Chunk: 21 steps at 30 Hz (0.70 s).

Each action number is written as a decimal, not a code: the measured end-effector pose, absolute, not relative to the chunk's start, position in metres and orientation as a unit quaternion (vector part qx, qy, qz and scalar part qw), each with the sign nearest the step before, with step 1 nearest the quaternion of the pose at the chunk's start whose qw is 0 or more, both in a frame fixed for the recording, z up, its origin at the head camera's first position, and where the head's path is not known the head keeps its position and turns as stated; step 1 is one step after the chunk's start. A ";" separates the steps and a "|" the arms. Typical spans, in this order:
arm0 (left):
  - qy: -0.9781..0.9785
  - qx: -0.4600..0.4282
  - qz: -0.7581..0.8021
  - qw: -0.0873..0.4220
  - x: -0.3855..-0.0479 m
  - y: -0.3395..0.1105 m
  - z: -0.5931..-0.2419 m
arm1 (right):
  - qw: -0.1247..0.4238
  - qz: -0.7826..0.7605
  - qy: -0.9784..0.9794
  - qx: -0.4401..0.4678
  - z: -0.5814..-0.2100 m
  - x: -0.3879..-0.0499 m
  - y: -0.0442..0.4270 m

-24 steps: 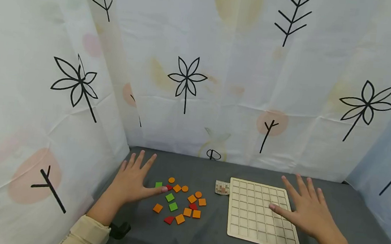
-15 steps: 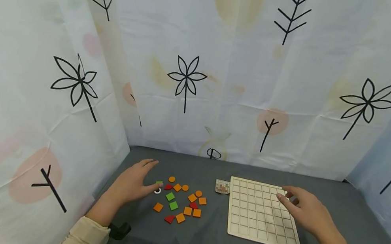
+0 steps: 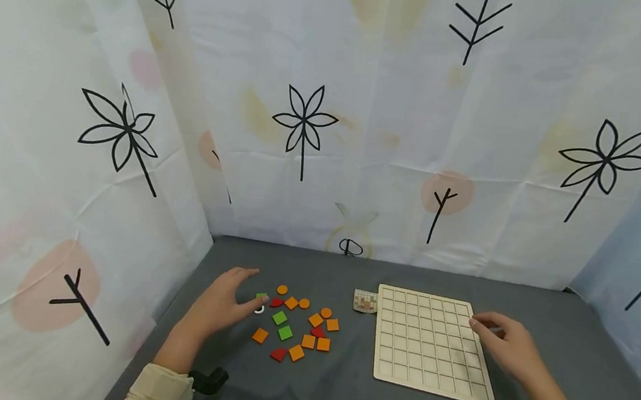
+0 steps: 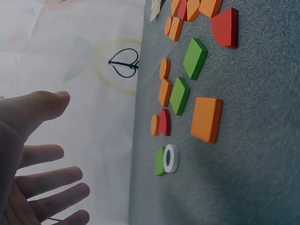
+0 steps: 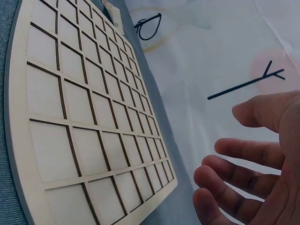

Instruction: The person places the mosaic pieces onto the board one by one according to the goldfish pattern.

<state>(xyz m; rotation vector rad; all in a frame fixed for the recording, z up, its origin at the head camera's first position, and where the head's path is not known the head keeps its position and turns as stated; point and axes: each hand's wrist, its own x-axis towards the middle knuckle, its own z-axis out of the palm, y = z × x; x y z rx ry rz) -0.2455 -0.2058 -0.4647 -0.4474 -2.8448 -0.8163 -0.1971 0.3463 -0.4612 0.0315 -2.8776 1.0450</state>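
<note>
Now | left hand [image 3: 217, 305] — splay relaxed, fingers apart, near tiles [image 3: 308, 341] | right hand [image 3: 511, 352] — likewise, beside grid board [image 3: 429, 342] | no tile gripped yet

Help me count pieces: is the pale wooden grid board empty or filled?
Empty: the board shows bare cells; orange, green, red tiles lie outside.

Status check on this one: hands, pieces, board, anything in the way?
Left hand empty, near the scattered coloured pieces. Right hand empty, by the right edge of the board. Board lying flat, pieces off it. No obstruction visible.
</note>
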 end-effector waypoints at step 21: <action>-0.926 -0.103 -0.357 0.059 -0.252 -0.198 -0.516 | -0.022 0.420 -0.898 -0.126 -0.500 -0.204 0.362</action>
